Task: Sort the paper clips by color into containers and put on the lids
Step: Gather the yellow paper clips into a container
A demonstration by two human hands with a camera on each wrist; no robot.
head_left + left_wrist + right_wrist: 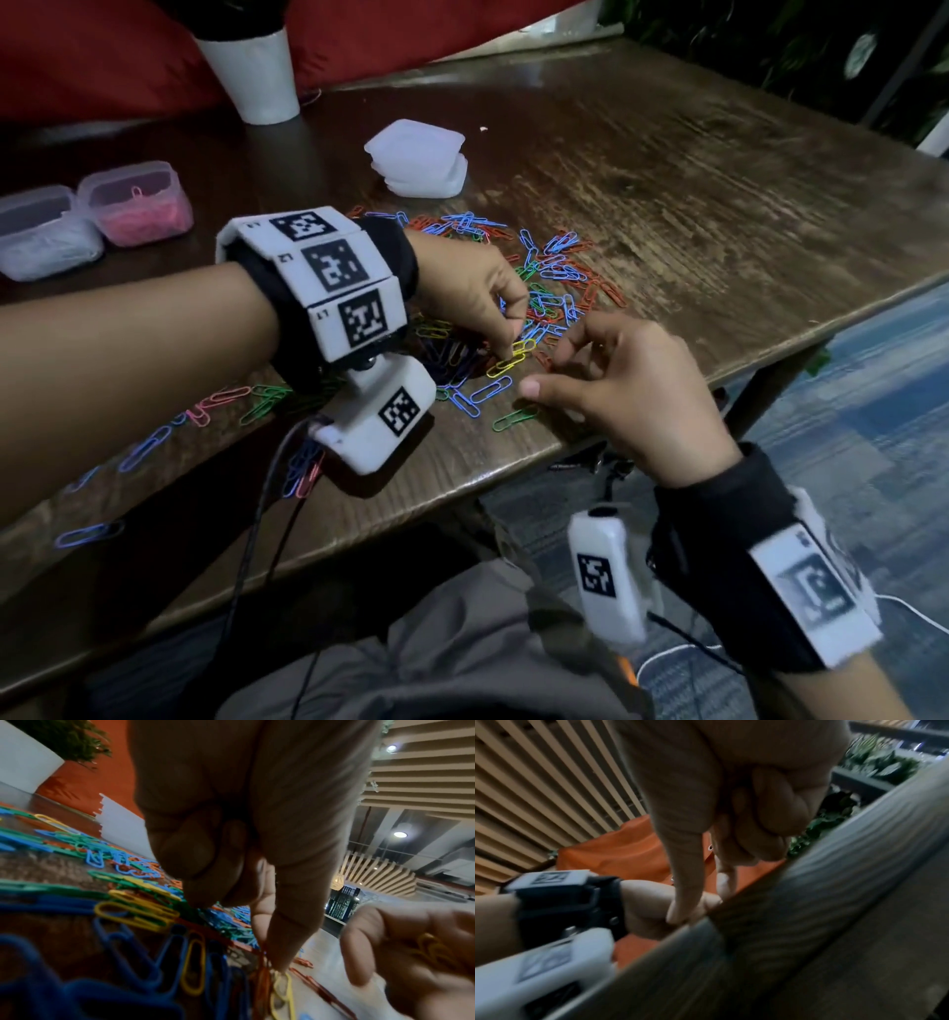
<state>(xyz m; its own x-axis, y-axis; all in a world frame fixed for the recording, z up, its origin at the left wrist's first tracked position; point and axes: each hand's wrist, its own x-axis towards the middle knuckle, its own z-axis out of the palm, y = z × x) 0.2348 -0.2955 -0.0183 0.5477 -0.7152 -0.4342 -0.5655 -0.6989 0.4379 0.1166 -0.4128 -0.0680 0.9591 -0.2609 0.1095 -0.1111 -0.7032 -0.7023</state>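
Your left hand (470,288) reaches down into the mixed pile of paper clips (552,288) on the counter (719,216), its fingers (287,953) pinching at a yellow clip (511,362). Your right hand (624,390) hovers just beside it at the counter's near edge, fingers curled around yellow clips (432,949). Two open containers (136,203) stand far left, one holding pink clips; stacked lids (418,159) lie behind the pile.

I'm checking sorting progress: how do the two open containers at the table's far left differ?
The pink-filled container holds pink paper clips; the white-filled container holds pale, whitish ones. The pink-filled container sits farther back and to the right; the white-filled container is nearer the table's left edge. Both are clear, small, side by side and lidless; the stack of lids stands apart.
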